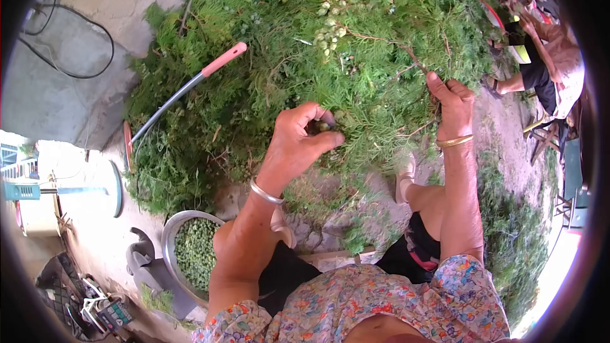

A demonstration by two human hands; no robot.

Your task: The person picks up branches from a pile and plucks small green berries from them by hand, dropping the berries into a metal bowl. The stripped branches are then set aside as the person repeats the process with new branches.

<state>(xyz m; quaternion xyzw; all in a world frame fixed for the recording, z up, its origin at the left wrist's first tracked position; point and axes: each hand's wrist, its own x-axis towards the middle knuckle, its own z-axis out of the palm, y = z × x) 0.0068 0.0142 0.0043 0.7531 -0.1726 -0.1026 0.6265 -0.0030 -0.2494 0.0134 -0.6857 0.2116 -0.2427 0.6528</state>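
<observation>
My left hand (304,134) is curled, with thumb and fingertips drawn round small green seed cones (322,126) at the edge of a leafy sprig. Only part of those cones shows between the fingers. My right hand (455,105) is closed on the woody stem of a conifer branch (416,57). Pale green cones (330,33) cluster on the foliage beyond both hands. Beside my left forearm, a metal basin (170,241) holds many loose green cones (196,248).
A big heap of cut conifer branches (254,95) spreads before me. A pink-handled tool (190,86) leans on its left side. Another person (559,63) sits at the far right. A grey plastic object (149,260) lies beside the basin, and a cable (95,75) loops at upper left.
</observation>
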